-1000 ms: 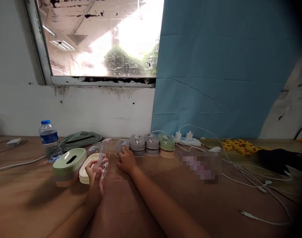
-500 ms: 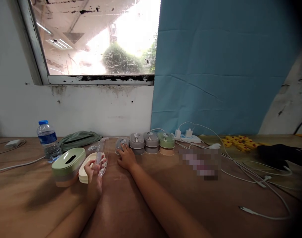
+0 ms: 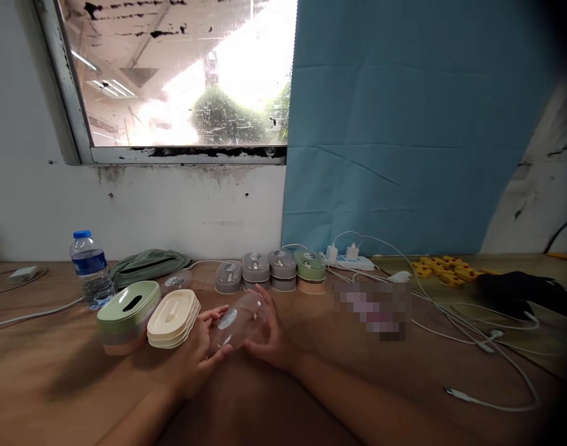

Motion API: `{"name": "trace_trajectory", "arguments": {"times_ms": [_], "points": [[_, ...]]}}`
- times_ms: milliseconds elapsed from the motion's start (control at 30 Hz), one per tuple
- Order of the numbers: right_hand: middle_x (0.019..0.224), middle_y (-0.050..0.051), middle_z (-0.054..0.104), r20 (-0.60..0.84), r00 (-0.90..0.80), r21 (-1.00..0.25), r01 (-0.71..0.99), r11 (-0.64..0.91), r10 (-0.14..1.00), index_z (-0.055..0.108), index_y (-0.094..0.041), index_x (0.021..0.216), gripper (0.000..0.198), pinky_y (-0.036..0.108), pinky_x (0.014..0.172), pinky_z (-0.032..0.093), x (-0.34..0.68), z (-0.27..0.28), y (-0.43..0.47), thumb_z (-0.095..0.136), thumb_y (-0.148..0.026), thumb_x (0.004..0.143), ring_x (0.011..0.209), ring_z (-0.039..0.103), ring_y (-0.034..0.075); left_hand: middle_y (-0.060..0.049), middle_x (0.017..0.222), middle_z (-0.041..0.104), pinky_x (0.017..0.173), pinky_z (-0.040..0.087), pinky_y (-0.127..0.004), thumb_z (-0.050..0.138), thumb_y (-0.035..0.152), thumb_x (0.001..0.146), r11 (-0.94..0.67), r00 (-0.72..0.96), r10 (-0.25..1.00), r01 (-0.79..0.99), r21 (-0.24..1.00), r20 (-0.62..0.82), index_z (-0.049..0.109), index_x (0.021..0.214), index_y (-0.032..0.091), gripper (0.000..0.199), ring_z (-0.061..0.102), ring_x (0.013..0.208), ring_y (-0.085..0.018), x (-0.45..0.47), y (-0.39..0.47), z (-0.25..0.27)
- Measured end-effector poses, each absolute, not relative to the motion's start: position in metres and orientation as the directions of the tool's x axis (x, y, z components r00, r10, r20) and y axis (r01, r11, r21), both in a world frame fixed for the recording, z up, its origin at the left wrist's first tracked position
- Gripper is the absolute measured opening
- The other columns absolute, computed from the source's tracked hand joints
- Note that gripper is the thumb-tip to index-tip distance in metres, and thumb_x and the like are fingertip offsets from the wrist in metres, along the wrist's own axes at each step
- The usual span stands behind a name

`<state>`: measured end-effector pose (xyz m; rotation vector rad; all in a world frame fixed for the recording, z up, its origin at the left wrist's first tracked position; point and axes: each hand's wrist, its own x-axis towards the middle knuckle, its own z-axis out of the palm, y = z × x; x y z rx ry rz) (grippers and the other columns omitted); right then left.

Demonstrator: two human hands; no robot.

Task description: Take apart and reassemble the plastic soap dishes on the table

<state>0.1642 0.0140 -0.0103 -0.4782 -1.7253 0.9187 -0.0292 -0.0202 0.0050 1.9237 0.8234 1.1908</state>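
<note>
Between my two hands a clear plastic lid [image 3: 243, 322] with a round label is held tilted over the table. My left hand [image 3: 204, 341] grips its left edge, fingers behind and thumb in front. At the opposite edge, my right hand [image 3: 271, 337] closes on it with thumb and fingers. Left of my hands lies a stack of cream oval lids [image 3: 174, 314]. Beside that stack stand nested green, grey and orange box parts [image 3: 129, 314]. Behind my hands is a row of small lidded boxes: a single grey box [image 3: 228, 277], stacked grey boxes [image 3: 256, 269] and a green-topped one [image 3: 310, 267].
A water bottle [image 3: 92, 272] and a green pouch [image 3: 148, 266] stand at the back left, with another clear lid [image 3: 176, 280] nearby. To the right are a power strip [image 3: 355, 262], white cables [image 3: 478, 402], yellow pieces [image 3: 445, 269] and a black item [image 3: 510, 294].
My right hand has left the single grey box and come to the clear lid. My left hand has moved the lid right and toward me, turning it to lie flatter.
</note>
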Motion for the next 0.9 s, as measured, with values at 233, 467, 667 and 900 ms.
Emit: {"name": "trace_trajectory", "arguments": {"times_ms": [233,467,667,900], "points": [[0.134,0.012,0.032,0.422,-0.552,-0.860,0.006,0.510,0.719,0.045,-0.023,0.117,0.074,0.042,0.098,0.030,0.234,-0.005,-0.030,0.077,-0.037,0.052,0.120,0.036,0.030,-0.012,0.139,0.025,0.102,0.027,-0.040,0.060,0.035,0.072,-0.638,0.660,0.684,0.338,0.692,0.309,0.026,0.120,0.025,0.060,0.027,0.127,-0.025,-0.008,-0.037,0.001],[0.124,0.011,0.043,0.416,-0.416,-0.901,-0.067,0.429,0.809,0.049,-0.025,0.110,0.067,0.042,0.094,0.035,0.273,-0.012,-0.036,0.078,-0.035,0.051,0.113,0.044,0.029,-0.015,0.138,0.027,0.100,0.030,-0.041,0.050,0.039,0.077,-0.701,0.489,0.712,0.540,0.467,0.504,0.019,0.127,0.020,0.062,0.031,0.124,-0.025,0.003,-0.039,0.010],[0.114,0.008,0.055,0.344,-0.100,-0.936,-0.116,0.333,0.934,0.054,-0.027,0.103,0.051,0.046,0.094,0.035,0.312,0.000,-0.029,0.073,-0.040,0.057,0.109,0.048,0.031,-0.020,0.125,0.040,0.096,0.026,-0.047,0.050,0.038,0.073,-0.136,-0.027,0.731,0.973,0.185,0.682,0.037,0.113,0.010,0.051,0.033,0.117,-0.033,-0.039,-0.003,0.005],[0.110,0.006,0.061,0.255,0.086,-0.871,-0.413,0.268,0.963,0.059,-0.027,0.096,0.038,0.051,0.097,0.031,0.328,0.031,-0.029,0.059,-0.048,0.064,0.108,0.051,0.031,-0.014,0.102,0.056,0.084,0.032,-0.039,0.045,0.036,0.070,0.146,-0.166,0.840,0.986,0.080,0.517,0.051,0.098,0.013,0.037,0.046,0.098,-0.030,-0.066,0.005,0.014]]}}
